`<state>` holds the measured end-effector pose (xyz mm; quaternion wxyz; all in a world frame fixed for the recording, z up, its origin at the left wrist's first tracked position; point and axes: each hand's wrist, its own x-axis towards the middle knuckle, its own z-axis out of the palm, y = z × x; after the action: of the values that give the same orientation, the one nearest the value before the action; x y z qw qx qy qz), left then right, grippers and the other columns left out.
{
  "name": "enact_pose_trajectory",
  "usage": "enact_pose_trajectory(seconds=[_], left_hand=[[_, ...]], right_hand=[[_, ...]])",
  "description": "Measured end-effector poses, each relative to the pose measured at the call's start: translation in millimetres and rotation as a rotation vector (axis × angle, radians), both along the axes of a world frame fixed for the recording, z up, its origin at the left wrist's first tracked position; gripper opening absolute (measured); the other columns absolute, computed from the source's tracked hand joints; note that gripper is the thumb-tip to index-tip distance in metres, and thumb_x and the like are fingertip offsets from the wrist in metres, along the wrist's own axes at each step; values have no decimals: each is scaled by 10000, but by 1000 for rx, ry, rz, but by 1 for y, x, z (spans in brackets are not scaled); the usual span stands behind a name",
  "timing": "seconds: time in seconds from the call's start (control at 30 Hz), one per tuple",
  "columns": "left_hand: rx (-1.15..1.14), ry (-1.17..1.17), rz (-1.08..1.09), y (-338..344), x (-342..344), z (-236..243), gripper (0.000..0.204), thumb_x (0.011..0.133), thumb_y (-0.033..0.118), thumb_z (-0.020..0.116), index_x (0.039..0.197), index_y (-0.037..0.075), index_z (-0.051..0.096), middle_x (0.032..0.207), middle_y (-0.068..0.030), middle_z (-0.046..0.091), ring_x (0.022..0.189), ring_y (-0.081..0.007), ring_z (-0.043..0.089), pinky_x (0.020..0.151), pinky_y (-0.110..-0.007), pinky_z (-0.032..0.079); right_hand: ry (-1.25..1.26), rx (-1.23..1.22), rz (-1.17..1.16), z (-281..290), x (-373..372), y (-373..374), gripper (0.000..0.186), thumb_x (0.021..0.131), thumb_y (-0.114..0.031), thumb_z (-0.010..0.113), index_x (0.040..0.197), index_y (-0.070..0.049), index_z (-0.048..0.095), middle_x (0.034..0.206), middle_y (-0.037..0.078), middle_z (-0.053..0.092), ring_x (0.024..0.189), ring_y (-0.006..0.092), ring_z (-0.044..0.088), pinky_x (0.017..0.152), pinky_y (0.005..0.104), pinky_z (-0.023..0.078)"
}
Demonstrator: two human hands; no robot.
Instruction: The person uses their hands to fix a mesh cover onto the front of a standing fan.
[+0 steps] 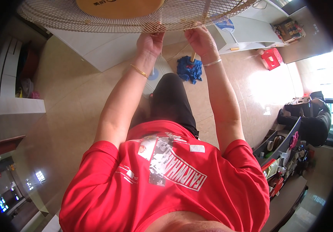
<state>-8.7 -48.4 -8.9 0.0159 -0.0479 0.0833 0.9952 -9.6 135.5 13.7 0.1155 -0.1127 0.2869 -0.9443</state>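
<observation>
Grille [131,24] ahead of person. Left hand [150,41], right hand [201,39] part-curled at lower rim; fingertips obscured, cannot tell grip. Uneven pull might bend wires; slip might pinch fingers.

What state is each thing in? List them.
Cream wire fan grille, raised, partly in view
Bare left hand, at grille's rim, grip unclear
Bare right hand, at grille's rim, grip unclear
Golden bangle, worn, left wrist
Silvery bangle, worn, right wrist
Ragged blue cloth, bunched on floor
Red plastic stool, on floor
</observation>
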Motion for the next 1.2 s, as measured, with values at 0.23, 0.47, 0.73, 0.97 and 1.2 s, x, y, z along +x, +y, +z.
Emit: enact_pose_trajectory(seconds=[0.23, 0.47, 0.73, 0.97, 1.2], left_hand=[[5, 6, -4, 1, 1, 2, 96, 787, -15, 505, 874, -15, 546, 821, -125, 601, 755, -240, 605, 697, -365, 556], [42, 56, -22, -4, -6, -10, 162, 823, 20, 445, 917, -71, 540, 900, -182, 596, 839, -292, 596, 756, -388, 536], [-26, -5, -1, -1, 3, 3, 100, 831, 26, 456, 862, -5, 546, 817, -115, 604, 744, -232, 599, 674, -355, 548], [-27, 12, -5, 0, 2, 0, 111, 837, 25, 440, 877, -10, 537, 832, -119, 601, 762, -238, 599, 683, -356, 549], [-25, 43, -2, -3, 0, -5, 149, 843, 23, 419, 900, -39, 541, 869, -152, 596, 803, -257, 596, 714, -362, 544]], right_hand=[[12, 22, -71, 9, 1, 2, 119, 816, 2, 504, 923, 31, 546, 899, 108, 604, 796, 193, 588, 743, 311, 496], [71, 197, 33, 11, -7, 20, 157, 806, -14, 532, 955, 30, 556, 856, 78, 596, 785, 183, 587, 735, 313, 498], [459, 1136, -141, 50, -4, 33, 168, 796, -32, 554, 955, 20, 562, 826, 69, 592, 725, 154, 587, 646, 266, 499], [214, 527, -99, 21, -6, 24, 159, 833, -61, 523, 961, 28, 555, 840, 92, 604, 706, 188, 601, 658, 294, 518], [108, 697, -173, 30, -1, 25, 157, 841, -57, 499, 961, 26, 557, 836, 98, 602, 712, 188, 595, 680, 318, 515]])
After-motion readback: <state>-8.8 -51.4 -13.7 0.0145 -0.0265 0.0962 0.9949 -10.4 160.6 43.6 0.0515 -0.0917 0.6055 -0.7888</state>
